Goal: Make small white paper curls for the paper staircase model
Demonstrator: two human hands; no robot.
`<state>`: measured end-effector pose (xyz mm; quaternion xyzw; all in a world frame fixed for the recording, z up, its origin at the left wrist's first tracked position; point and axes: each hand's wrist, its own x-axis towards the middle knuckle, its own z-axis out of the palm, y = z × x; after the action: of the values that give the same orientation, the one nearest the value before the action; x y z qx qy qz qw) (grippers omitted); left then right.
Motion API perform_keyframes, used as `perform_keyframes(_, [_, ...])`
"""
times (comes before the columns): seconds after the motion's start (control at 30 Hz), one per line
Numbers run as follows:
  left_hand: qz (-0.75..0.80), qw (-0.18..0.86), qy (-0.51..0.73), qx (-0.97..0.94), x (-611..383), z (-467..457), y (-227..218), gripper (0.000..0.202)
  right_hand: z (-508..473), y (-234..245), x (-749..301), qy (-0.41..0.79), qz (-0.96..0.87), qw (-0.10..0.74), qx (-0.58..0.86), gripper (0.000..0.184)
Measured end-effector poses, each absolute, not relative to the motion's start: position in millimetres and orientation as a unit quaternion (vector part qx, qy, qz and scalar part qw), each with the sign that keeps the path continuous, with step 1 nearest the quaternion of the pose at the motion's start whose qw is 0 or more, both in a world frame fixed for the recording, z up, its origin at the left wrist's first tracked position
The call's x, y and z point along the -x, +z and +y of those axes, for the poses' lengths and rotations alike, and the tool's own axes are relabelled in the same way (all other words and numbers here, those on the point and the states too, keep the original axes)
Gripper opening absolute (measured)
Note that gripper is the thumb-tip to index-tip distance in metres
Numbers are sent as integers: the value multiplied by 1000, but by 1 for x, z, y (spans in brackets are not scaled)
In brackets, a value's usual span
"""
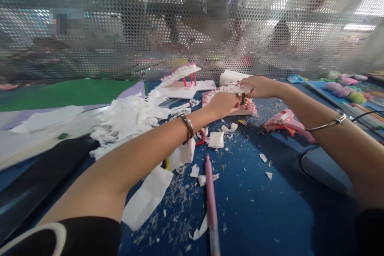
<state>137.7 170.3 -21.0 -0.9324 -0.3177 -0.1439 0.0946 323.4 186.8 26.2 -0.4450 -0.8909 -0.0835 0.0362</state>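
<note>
A small pink-and-white craft model [251, 108] with a crumpled, ruffled surface stands toward the back of the table, with a dark green piece [243, 98] on it. My left hand [223, 104] reaches across to its near side, fingers closed on it and partly hidden. From the right, my right hand [260, 87] grips the model's raised white top with bent fingers. A pink glue gun [286, 123] lies to the right below my right forearm. Behind and left stands another white paper model [189, 90] with a sloped top on red posts.
Crumpled white tissue [129, 118] is heaped at left, beside a long black object [45, 180]. A pink pen [211, 204], red-handled scissors [200, 137] and paper scraps litter the blue table. Pompoms [340, 90] and markers lie far right. A perforated metal screen [180, 20] rises behind.
</note>
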Motion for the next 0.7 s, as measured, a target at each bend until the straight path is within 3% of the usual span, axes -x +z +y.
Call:
perform_keyframes(0.3, [-207, 79, -146, 964, -111, 162, -27, 35, 186, 27, -323, -62, -891, 42, 449, 53])
perform_keyframes(0.7, [-209, 54, -143, 966, -118, 168, -28, 35, 186, 27, -321, -71, -889, 49, 450, 49])
